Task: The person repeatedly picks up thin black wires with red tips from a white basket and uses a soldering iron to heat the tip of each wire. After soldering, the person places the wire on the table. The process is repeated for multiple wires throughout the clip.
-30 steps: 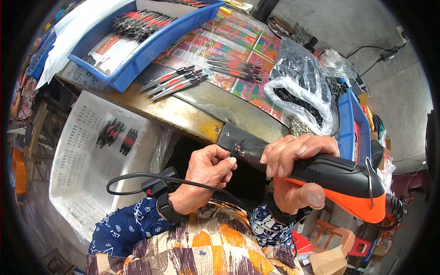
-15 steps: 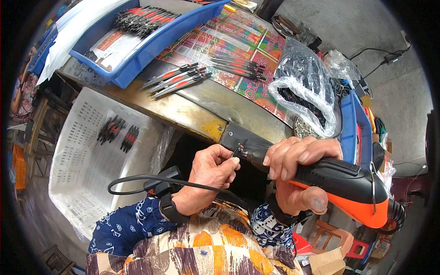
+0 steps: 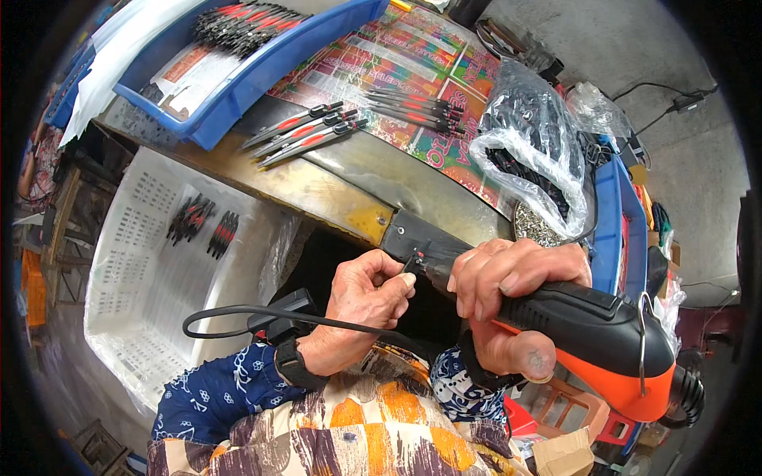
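My right hand (image 3: 516,297) is wrapped round an orange-and-black electric power tool (image 3: 579,317), which looks like an electric screwdriver, with a wire hook near its back end. The tool's front points left, at a black fixture (image 3: 409,232) screwed to the table edge. My left hand (image 3: 369,289) is closed in a pinch just below the fixture, thumb and forefinger on a small dark part (image 3: 410,265); its kind is too small to make out. The exact contact between tool tip and part is hidden by fingers.
Several grey, black and red pens (image 3: 305,131) lie on the metal-edged table. More fill a blue tray (image 3: 214,127) at far left. A white basket (image 3: 143,309) stands below. Right are a plastic bag of black parts (image 3: 528,119), small metal pieces (image 3: 533,226) and another blue tray (image 3: 607,230).
The power tool's back end has swung slightly down and right. My right hand has shifted slightly left on it; my left hand keeps its pinch in nearly the same place.
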Demonstrator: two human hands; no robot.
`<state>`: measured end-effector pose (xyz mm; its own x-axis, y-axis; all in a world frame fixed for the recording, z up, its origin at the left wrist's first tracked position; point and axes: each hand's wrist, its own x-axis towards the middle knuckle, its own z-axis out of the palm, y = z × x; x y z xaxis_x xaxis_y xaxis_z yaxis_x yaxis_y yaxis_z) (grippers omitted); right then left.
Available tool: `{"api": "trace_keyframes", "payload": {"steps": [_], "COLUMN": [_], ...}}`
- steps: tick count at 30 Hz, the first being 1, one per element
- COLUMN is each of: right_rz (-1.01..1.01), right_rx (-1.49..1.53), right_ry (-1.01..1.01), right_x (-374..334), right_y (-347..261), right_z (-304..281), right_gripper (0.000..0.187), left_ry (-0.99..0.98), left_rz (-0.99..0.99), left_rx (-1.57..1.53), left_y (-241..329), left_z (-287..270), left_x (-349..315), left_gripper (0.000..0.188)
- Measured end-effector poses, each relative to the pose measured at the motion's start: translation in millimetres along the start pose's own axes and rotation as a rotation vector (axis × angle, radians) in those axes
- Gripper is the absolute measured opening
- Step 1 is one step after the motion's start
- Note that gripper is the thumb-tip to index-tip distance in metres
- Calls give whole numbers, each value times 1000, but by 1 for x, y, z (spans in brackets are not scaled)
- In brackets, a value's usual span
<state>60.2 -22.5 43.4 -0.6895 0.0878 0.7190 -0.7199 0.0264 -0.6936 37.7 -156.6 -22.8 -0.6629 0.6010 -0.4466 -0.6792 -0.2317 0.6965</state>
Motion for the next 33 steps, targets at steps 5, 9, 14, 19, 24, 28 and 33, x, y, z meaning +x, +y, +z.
{"api": "trace_keyframes", "payload": {"steps": [5,9,14,19,24,28,33], "right_rz": [7,25,50,127,100,11,-10], "right_rx": [-31,-7,-25,-80,-32,-6,-1], "right_ry": [42,80,106,133,126,102,48], "right_x": [0,-1,-1,-1,0,2,5], "right_y": [0,0,-2,-8,-8,-6,-4], "right_z": [2,3,7,9,8,7,7], "right_gripper": [63,64,69,74,75,73,73], "left_ry": [-1,10,0,2,5,-12,-9], "left_rz": [-9,-14,-12,-18,-19,-7,-16], "left_rx": [-18,-22,-21,8,36,24,27], "left_y": [1,0,0,1,1,1,3], "left_z": [1,1,0,0,0,-1,-1], "left_x": [0,0,0,0,0,1,1], "left_gripper": [9,9,9,9,8,8,8]}}
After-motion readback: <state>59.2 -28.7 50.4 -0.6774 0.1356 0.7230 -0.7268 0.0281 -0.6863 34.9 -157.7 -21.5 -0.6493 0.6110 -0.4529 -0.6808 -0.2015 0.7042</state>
